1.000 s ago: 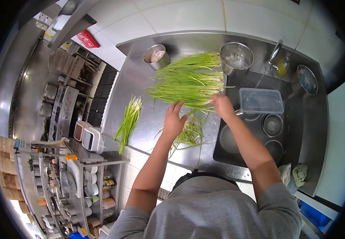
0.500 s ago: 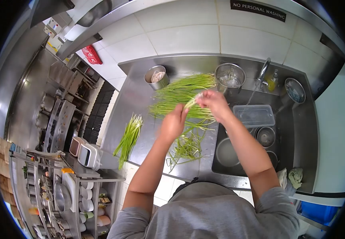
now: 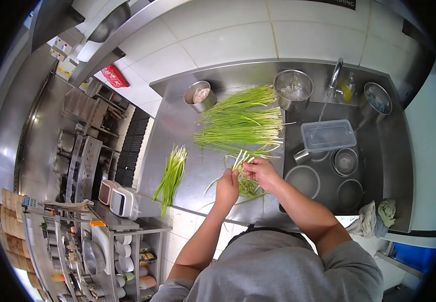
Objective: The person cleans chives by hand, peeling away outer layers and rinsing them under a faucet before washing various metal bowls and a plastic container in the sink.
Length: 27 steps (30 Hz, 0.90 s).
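Closed around a small bunch of thin spring onions (image 3: 239, 160), my left hand (image 3: 227, 186) is over the front of the steel counter (image 3: 197, 173), white ends pointing away from me. Right beside it, my right hand (image 3: 260, 172) pinches at the same bunch near the white ends. Under and behind the hands lie loose green trimmings (image 3: 252, 189), partly hidden. Beyond them a wide pile of spring onions (image 3: 240, 123) is spread with its white ends to the right. A separate bundle of spring onions (image 3: 171, 176) rests to the left, white ends away from me.
A steel pot (image 3: 293, 90) and a smaller steel container (image 3: 200, 96) stand at the back. To the right, water runs from a faucet (image 3: 336, 78) into a sink (image 3: 374, 176) holding a clear plastic tub (image 3: 328, 136) and several round metal containers. Cloths (image 3: 368, 219) hang at its front edge.
Both hands have come down toward me with the bunch, from over the pile to above the trimmings. The view has shifted slightly.
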Motion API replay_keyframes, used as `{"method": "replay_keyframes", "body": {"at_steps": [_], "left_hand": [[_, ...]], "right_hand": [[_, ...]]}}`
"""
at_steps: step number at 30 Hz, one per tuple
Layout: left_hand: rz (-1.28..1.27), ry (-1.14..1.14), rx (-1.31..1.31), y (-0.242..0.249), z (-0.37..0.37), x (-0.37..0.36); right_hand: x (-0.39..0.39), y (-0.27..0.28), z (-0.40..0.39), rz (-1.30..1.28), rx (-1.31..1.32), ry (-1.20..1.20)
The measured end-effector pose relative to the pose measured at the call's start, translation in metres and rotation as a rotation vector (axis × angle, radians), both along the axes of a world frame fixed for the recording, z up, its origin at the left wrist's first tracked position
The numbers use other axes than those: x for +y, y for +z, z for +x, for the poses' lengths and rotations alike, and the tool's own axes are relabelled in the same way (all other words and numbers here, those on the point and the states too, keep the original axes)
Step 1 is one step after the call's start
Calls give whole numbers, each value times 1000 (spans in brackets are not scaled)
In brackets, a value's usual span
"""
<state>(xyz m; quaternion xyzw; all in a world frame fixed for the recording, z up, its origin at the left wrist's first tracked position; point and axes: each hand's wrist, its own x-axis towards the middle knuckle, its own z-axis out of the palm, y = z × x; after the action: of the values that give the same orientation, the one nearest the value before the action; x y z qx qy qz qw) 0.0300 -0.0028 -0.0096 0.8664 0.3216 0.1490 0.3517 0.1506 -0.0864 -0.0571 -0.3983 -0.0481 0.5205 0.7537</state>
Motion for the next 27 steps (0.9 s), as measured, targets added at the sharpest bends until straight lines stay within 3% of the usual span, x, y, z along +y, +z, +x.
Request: {"method": "replay_keyframes", "body": {"at_steps": [7,11,16,20,23,27], "left_hand": [[-37,55,38,0,-10,2],[-101,84,75,0,-22,5],[-50,43,-27,-21,-16,2],[-153,70,75,-14,-24,4],[-136,89,84,-14,-30,6],[-71,56,34,-22,-27,4]], "right_hand": [[2,-1,-5,-26,-64,61],[-5,-15,36,-7,49,-121],[-2,4,-11,-91,-131,329],[7,-32,10,-66,19,-16],[1,-18,25,-45,63,-76],[4,-6,-9,-55,-205,277]]}}
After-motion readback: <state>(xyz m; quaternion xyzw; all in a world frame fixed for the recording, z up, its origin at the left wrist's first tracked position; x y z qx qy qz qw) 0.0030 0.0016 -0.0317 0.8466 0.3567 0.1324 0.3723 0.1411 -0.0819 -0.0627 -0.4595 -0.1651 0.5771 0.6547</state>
